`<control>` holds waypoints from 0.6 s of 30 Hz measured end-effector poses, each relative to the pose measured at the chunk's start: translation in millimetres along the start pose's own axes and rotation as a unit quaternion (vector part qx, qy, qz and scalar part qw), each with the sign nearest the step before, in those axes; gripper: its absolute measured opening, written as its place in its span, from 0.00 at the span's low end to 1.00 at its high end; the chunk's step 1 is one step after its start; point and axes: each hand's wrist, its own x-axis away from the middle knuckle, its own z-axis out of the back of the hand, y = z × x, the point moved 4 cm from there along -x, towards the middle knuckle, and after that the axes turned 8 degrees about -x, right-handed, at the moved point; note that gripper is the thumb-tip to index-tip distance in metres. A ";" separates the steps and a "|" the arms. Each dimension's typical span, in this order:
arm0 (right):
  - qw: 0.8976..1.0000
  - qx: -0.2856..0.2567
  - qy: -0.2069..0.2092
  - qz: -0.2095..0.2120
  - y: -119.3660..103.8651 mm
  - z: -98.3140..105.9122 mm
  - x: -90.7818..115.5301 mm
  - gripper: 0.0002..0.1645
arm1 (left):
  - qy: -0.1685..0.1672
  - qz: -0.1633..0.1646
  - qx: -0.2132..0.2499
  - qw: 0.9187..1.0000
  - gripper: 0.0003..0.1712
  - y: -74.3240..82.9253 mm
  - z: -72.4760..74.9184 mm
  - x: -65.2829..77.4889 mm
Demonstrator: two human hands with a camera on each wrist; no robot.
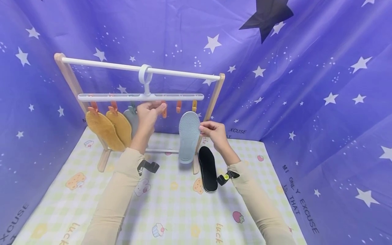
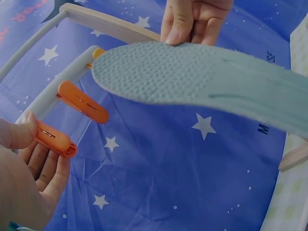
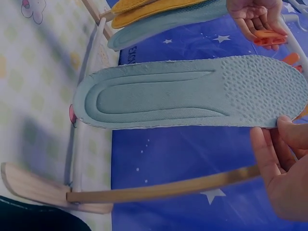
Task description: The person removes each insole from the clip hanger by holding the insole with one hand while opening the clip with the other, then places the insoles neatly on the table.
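A light blue-grey insole (image 1: 189,136) hangs upright in the air, its edge pinched between the thumb and fingers of my right hand (image 1: 215,133). In the right wrist view the insole (image 3: 159,94) shows a dimpled forefoot and a ridged heel. My left hand (image 1: 148,117) pinches an orange clip (image 2: 54,139) under the white hanger bar (image 1: 171,97). Beside it hang another orange clip (image 1: 179,106) and a yellow clip (image 1: 194,105). Left of my hand, two yellow insoles (image 1: 102,131) and a grey-blue insole (image 1: 131,119) hang from clips, the last partly hidden by my left arm.
The hanger hooks over the white rail (image 1: 183,74) of a rack with wooden posts (image 1: 214,97). A black insole (image 1: 208,169) lies on the checked tablecloth (image 1: 180,204) near the rack's right foot. Purple star-patterned cloth (image 1: 291,85) stands behind and at the sides.
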 end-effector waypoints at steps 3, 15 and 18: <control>1.000 0.002 0.005 -0.007 -1.5 5.1 -0.6 0.14 | -0.005 -0.004 0.007 1.000 0.11 0.1 1.5 -1.5; 0.999 -0.010 0.027 -0.033 10.6 35.4 2.3 0.13 | -0.013 0.017 -0.001 1.000 0.11 -1.4 2.6 -2.8; 0.998 -0.009 0.039 -0.043 14.6 44.8 4.5 0.13 | -0.017 0.020 -0.006 1.000 0.14 -2.5 1.7 -1.5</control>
